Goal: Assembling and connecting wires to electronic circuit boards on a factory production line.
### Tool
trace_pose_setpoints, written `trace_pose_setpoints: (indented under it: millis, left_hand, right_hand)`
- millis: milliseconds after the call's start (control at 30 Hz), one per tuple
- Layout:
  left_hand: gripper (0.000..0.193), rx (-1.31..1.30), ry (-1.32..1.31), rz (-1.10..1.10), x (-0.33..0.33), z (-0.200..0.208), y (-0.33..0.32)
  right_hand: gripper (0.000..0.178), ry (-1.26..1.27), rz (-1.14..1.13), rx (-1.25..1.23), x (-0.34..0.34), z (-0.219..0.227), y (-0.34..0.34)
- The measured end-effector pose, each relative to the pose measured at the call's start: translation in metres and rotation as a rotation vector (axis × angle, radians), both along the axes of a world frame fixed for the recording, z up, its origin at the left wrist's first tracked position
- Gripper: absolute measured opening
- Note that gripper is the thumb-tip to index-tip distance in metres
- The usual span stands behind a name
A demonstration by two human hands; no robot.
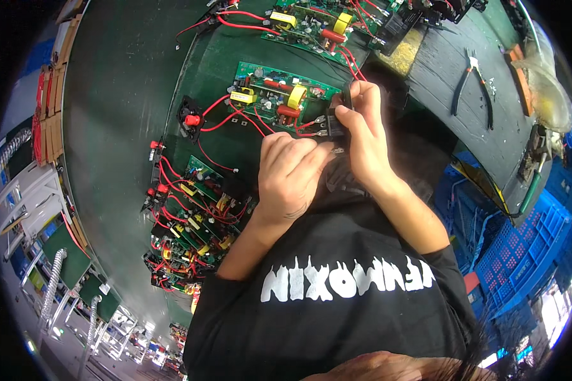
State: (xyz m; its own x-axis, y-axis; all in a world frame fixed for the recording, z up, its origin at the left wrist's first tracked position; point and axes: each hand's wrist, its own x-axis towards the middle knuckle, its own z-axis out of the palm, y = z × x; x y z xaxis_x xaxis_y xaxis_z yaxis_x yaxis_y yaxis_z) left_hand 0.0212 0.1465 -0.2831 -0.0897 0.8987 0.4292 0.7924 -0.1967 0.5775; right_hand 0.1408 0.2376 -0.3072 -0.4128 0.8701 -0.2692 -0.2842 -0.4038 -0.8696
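Note:
My right hand [367, 136] is closed around a black plastic socket [338, 124] with metal tabs on its left side. Red wires with metal ends meet two of those tabs. Just beside it, my left hand [291, 174] pinches a red wire, and a small metal terminal [337, 150] shows at its fingertips. The wires lead back to a green circuit board [253, 75] carrying yellow coils, red capacitors and other parts. Left of that board, thicker red wires join it to a black piece with a red post [192, 119]. My fingers hide part of the wire.
Another wired board [305, 41] lies farther back on the dark green bench [121, 95]. Several more boards [194, 228] crowd together at the left. On the grey surface at right are pliers [471, 63] with dark handles. Blue crates [521, 254] stand below right.

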Motion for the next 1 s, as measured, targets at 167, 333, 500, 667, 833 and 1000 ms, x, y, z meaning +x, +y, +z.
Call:
trace_pose_setpoints:
  millis: [167, 333, 500, 667, 833, 1000]
  left_hand:
    - [0.019, 0.056, 0.03, -0.031, 0.002, -0.003, 0.0]
    - [0.026, 0.006, 0.002, -0.019, 0.004, 0.002, 0.0]
    - [0.023, -0.006, 0.023, -0.02, 0.005, 0.001, 0.002]
    - [0.02, 0.043, 0.036, 0.0, 0.007, -0.005, 0.003]
    - [0.02, 0.027, 0.051, 0.02, 0.006, -0.003, 0.001]
    - [0.025, -0.036, 0.187, -0.042, 0.001, 0.008, -0.001]
  right_hand:
    - [0.029, -0.055, 0.016, 0.013, 0.001, 0.003, 0.0]
    - [0.03, -0.109, 0.053, 0.083, 0.002, 0.0, 0.001]
    - [0.029, -0.127, 0.042, 0.162, -0.001, 0.0, 0.0]
    - [0.03, -0.152, 0.042, 0.166, -0.003, -0.002, 0.0]
    - [0.033, -0.187, 0.025, 0.27, -0.004, -0.008, -0.002]
    - [0.032, -0.142, 0.035, 0.275, 0.012, -0.008, -0.006]
